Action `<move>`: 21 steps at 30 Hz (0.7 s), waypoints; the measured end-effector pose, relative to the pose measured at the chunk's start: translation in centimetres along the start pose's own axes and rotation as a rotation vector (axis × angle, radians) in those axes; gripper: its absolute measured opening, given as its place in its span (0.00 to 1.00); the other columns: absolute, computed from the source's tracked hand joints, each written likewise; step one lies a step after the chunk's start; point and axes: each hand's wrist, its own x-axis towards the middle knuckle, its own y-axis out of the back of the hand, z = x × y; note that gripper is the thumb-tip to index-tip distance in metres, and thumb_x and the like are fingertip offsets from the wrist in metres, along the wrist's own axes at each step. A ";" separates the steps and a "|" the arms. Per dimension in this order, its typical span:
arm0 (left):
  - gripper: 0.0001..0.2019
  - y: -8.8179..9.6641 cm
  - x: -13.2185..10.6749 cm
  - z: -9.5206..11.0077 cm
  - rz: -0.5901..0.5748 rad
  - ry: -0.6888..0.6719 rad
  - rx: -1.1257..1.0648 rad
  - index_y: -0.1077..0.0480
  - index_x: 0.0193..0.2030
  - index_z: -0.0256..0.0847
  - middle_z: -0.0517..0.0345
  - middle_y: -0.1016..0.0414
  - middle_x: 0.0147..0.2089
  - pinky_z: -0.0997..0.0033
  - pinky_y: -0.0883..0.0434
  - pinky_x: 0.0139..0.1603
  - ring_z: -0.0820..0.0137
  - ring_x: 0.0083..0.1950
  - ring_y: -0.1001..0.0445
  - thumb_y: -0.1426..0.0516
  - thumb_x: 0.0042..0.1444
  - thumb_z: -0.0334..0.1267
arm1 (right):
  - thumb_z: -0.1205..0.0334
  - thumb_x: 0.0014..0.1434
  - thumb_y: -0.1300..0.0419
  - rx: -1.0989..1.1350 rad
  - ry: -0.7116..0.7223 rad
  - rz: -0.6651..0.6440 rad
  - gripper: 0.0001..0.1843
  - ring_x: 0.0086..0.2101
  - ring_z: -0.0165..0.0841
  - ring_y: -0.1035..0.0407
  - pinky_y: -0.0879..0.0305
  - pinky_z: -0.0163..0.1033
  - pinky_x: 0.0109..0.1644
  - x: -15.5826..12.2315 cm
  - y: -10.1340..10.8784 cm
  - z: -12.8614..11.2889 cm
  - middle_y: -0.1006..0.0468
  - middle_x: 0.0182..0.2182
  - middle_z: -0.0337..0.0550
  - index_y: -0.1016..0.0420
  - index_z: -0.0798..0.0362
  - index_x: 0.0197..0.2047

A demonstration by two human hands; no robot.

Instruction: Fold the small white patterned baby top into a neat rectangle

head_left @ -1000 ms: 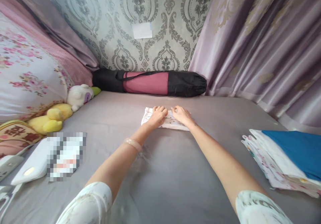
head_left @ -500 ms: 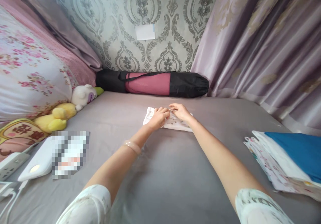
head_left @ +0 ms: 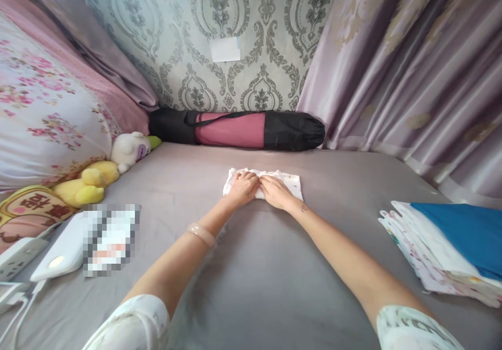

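A folded white cloth (head_left: 293, 185) with a small print lies on the grey sheet in the middle of the view. Both my hands rest on top of it, side by side, with their fingertips meeting near its centre. My left hand (head_left: 243, 187) lies palm down over its left half, the fingers bent slightly. Spread over the middle, my right hand (head_left: 275, 191) presses down with the fingers stretched out. Neither hand grips anything that I can see. Parts of the cloth under the palms are hidden.
At right lies a stack of folded clothes (head_left: 457, 240) with a blue piece on top. A pink and black rolled bag (head_left: 231, 129) lies along the wall. On the left are plush toys (head_left: 129, 150), a white device (head_left: 63, 248), a power strip (head_left: 21, 256) and a blurred-out item (head_left: 112, 240).
My right hand has gone from pinching the cloth's far edge to lying flat on it, nearer to me. My left hand stays on the cloth, its fingers flatter.
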 end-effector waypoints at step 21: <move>0.28 -1.4 -1.6 -2.4 -0.066 0.117 0.116 0.45 0.68 0.44 0.48 0.49 0.71 0.46 0.52 0.68 0.53 0.71 0.51 0.61 0.66 0.53 | 0.48 0.67 0.65 -0.197 -0.246 -0.075 0.33 0.67 0.42 0.63 0.68 0.56 0.68 -2.6 -0.7 1.8 0.56 0.70 0.43 0.51 0.51 0.70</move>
